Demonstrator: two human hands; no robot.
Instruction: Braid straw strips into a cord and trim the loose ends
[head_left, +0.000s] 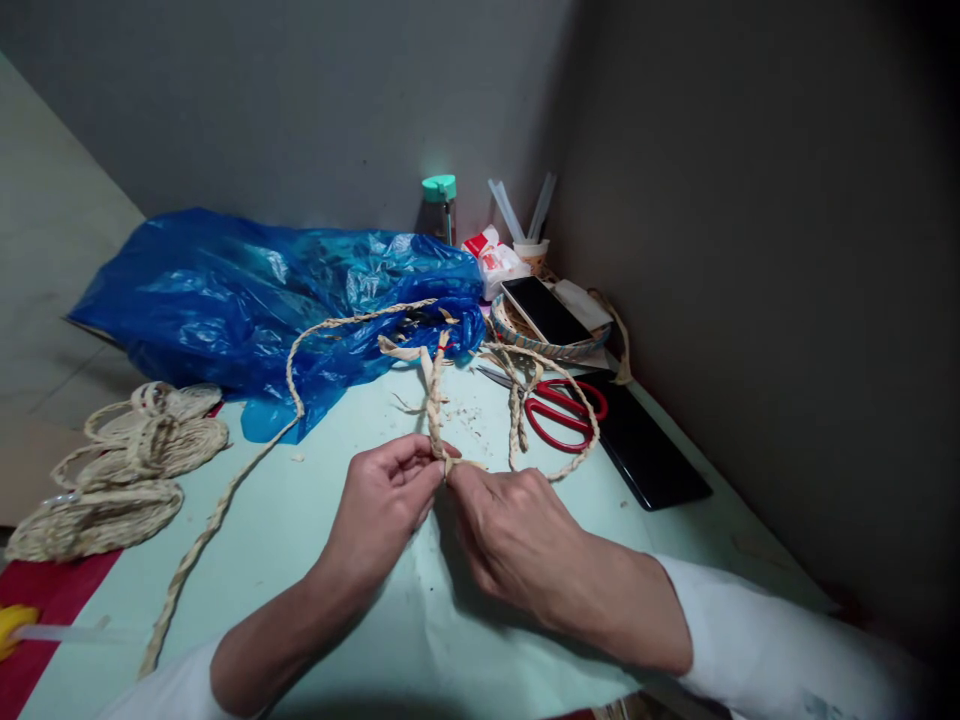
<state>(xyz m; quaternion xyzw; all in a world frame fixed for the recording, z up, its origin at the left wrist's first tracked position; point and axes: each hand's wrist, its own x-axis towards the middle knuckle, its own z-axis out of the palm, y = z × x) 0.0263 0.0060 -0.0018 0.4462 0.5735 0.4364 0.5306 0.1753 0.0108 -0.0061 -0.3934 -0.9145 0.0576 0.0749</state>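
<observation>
My left hand (390,505) and my right hand (517,530) meet at the middle of the table, fingertips pinched on the near end of a straw braid (435,400). From there the braid runs away from me toward a red tie near the blue bag. A loose flat strand (405,352) sticks out to the left of its far end. One longer braided cord (225,500) curves down the left side of the table. Another braided loop (581,455) lies to the right, partly around red-handled scissors (562,412). The exact grip of the fingertips is partly hidden.
A blue plastic bag (300,270) spreads across the back left. Woven straw slippers (142,450) lie at the left edge. On the right are a black tablet-like slab (652,450) and a basket (574,350) holding a phone (546,310). A green-lidded bottle (439,205) stands behind.
</observation>
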